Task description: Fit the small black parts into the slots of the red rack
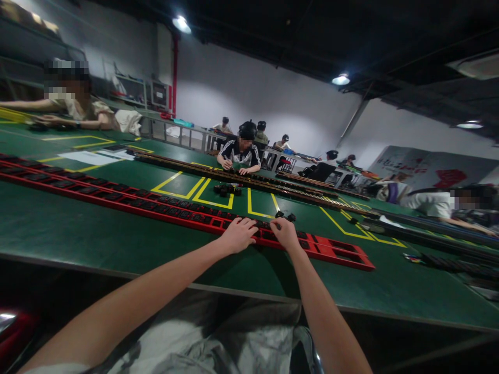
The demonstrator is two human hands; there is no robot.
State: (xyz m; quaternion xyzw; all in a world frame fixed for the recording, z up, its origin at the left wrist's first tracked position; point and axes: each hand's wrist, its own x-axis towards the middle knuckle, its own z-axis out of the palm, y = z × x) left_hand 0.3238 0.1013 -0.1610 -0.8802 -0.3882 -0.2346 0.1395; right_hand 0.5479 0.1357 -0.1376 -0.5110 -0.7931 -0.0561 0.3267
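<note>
A long red frame (331,252) lies slantwise along the green table, with rows of black square parts (183,214) set into its openings. My left hand (239,234) rests on the frame, palm down, its fingers stretched over the black parts. Just to its right, my right hand (285,234) is closed, with thumb and fingers bent together at the frame's far edge. Whatever is between those fingers is hidden. Close beyond the right hand sit a few loose black pieces (289,216) on the table.
Another small heap of black parts (224,190) lies past the frame. Long dark strips (296,195) cross the table beyond, near a co-worker (239,148) seated opposite. Black bars (421,236) and a bundle of dark pieces (448,262) lie at right. White paper sheets (91,157) lie at left.
</note>
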